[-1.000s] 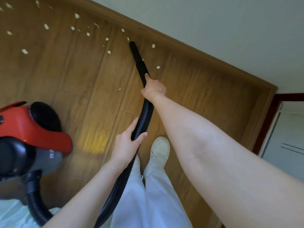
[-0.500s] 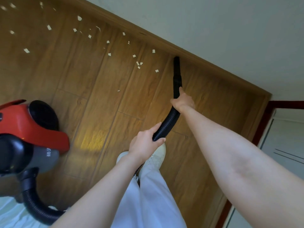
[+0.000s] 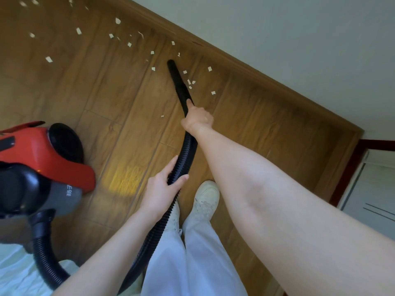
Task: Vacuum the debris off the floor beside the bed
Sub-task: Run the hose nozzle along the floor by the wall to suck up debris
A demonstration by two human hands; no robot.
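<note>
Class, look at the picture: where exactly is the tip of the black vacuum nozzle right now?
In the head view the nozzle tip sits upper centre on the wooden floor, among the paper scraps, short of the skirting board, ahead of the right hand.

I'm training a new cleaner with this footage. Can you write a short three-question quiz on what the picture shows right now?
1. True or false: the right hand grips the rigid black vacuum nozzle, while the left hand holds the ribbed black hose lower down.
2. Where do the pale paper scraps nearest the nozzle lie? A) on its baseboard side B) under the red canister vacuum C) on the white shoe
3. Fill in: the floor is brown ____ planks.

Key: 1 true; 2 A; 3 wooden.
</note>
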